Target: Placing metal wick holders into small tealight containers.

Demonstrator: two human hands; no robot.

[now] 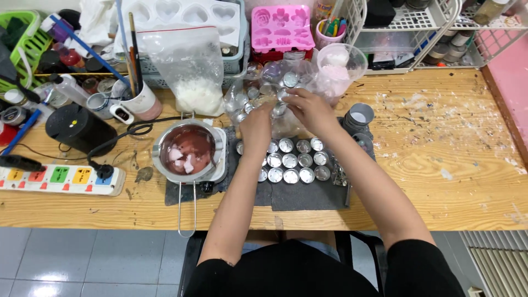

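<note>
Several things are spread over the wooden table, taken here from left to right. At the far left a white power strip with coloured switches is laid near the front edge, and a black cylindrical device is stood just behind it. Next, a white mug with brushes is seen, then a clear bag of white flakes propped against a basket. In front of that bag, a metal melting pot with a long handle is rested on a dark grey mat; reddish-pink liquid with pale lumps is held in it.

On the mat, rows of small round metal cups are set out close together. Just behind them, a clear plastic bag of more metal cups is gripped from both sides: the left hand is closed on its near left edge, and the right hand is pinched on its right part, fingers curled. Behind, a pink silicone mould is stood upright. Beside the right hand, a clear plastic cup with pale contents is placed, and a stack of grey cups is seen just right of the wrist.
</note>
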